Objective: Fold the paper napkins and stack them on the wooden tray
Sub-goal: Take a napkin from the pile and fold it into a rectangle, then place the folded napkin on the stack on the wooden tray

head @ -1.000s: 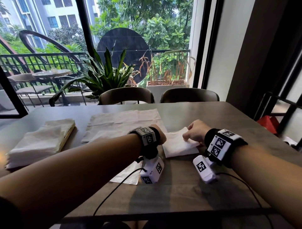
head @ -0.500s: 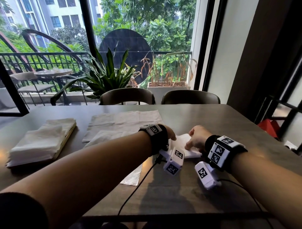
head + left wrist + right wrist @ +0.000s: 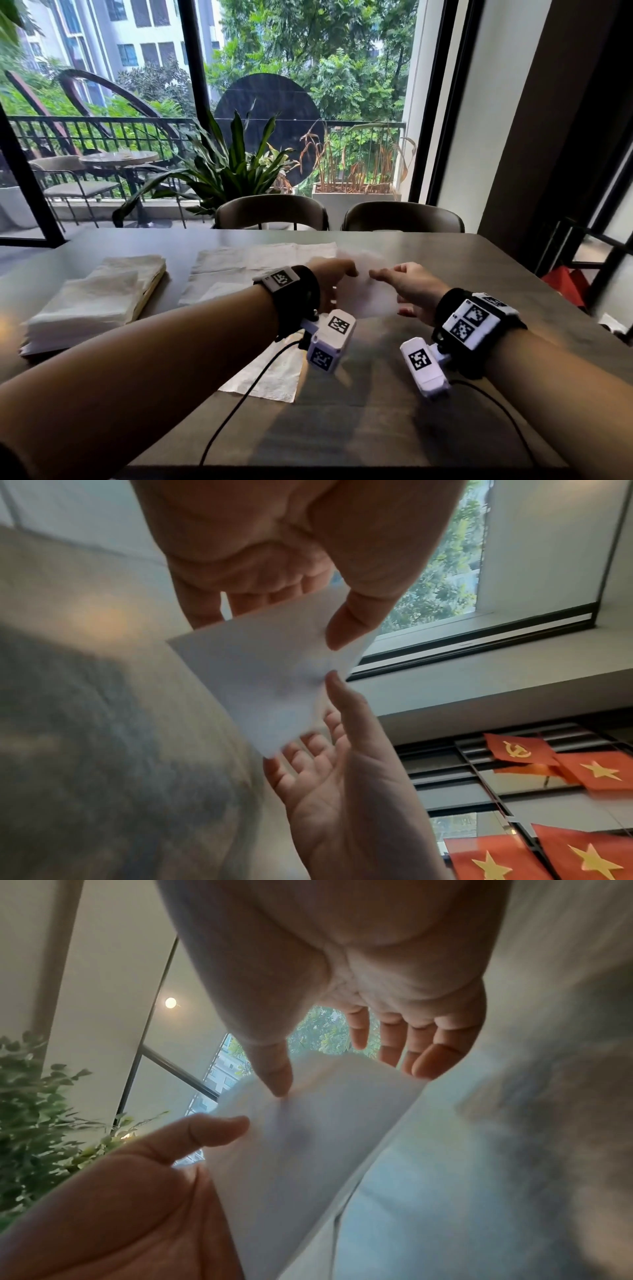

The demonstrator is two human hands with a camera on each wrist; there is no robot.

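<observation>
The folded napkin (image 3: 363,294) is light, soft and limp, best pinched at its edges so the fold stays shut. It hangs just above the worktop (image 3: 445,260), the left hand (image 3: 329,281) and right hand (image 3: 411,291) each holding a side in a narrow thumb-and-finger grip. A second ago it lay flat under both hands; now it is lifted.

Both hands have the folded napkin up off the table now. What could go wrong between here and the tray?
1. The folded napkin is only pinched at its edges by the left hand and right hand; so light a grip could let the fold spring open.
2. The stack on the wooden tray looks uneven; a careless drop could skew it.
3. Crossing left may brush the unfolded napkins.
</observation>
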